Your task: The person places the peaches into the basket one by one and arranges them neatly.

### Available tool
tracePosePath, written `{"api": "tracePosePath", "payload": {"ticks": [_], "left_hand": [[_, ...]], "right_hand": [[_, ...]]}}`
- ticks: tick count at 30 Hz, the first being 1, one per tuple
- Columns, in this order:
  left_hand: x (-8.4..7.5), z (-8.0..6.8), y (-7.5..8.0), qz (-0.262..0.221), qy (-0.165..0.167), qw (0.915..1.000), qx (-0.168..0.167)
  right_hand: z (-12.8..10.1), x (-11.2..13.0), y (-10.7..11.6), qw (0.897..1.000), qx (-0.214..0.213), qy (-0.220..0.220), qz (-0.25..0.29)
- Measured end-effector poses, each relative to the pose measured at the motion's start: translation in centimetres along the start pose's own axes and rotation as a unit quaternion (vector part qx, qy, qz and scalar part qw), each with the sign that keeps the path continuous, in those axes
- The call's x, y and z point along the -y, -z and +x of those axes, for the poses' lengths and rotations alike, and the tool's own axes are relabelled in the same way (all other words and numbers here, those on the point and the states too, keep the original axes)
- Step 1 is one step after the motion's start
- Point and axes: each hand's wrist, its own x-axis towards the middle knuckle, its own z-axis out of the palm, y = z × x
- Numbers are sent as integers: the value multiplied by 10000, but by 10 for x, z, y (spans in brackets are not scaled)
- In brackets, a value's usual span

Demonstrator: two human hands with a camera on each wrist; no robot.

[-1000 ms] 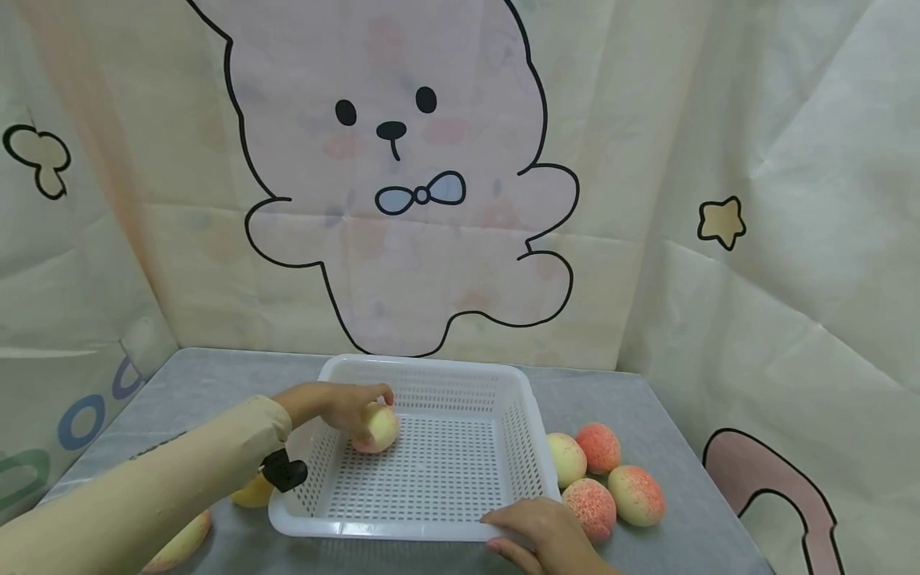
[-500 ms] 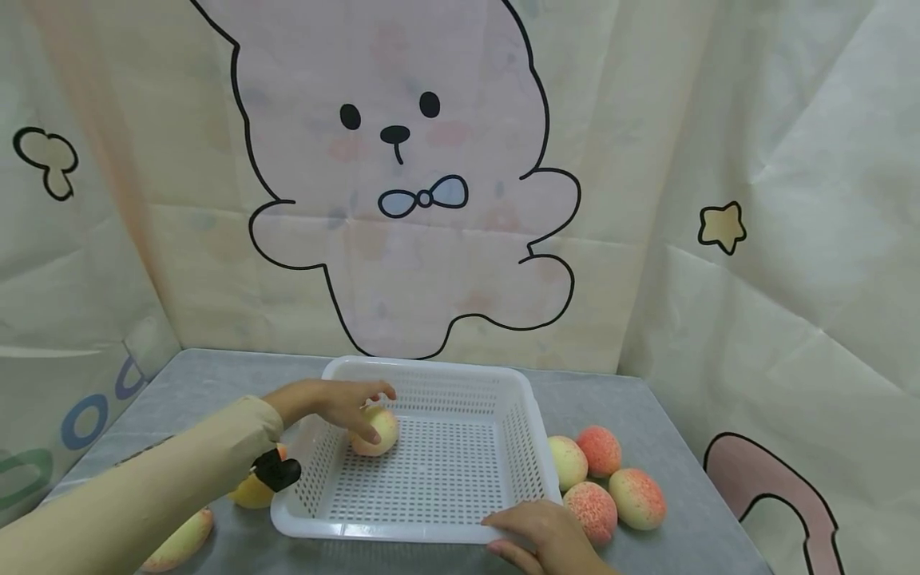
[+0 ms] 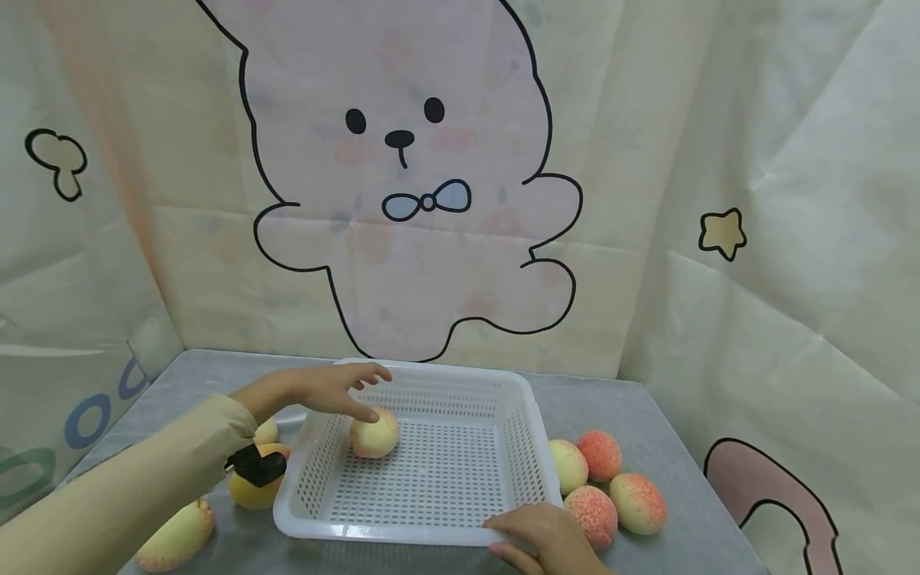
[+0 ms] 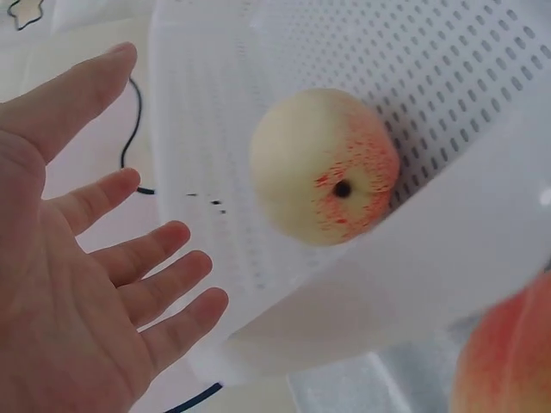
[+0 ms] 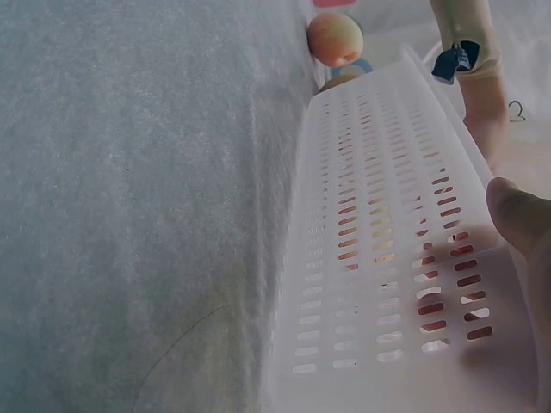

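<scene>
the peach point(image 3: 374, 435) lies inside the white basket point(image 3: 424, 533), by its left wall, stem end toward the wrist camera. to finish this release well, i'd judge the fingers should lift straight up clear of the fruit, so it doesn't roll across the perforated floor. the left hand point(image 3: 329, 390) hovers above the peach with fingers spread wide and relaxed, holding nothing – one fingertip looks just at the fruit's top, though contact is hard to tell. the right hand point(image 3: 541, 541) rests on the basket's near right corner, fingers laid straight along the rim, steadying it on the grey bench point(image 3: 618, 399).
</scene>
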Motion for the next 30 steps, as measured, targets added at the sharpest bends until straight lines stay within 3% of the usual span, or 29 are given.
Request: {"api": "tracePosePath", "payload": {"ticks": [14, 22, 30], "left_hand": [[4, -46, 18, -185, -518, 9974, -469], [19, -70, 27, -458, -491, 9937, -898], [47, -92, 35, -551, -131, 9914, -1176]], "right_hand": [[0, 1, 2, 10000, 13, -33, 27], [-1, -1, 1, 10000, -54, 0, 64], [0, 0, 0, 9999, -140, -2, 73]]}}
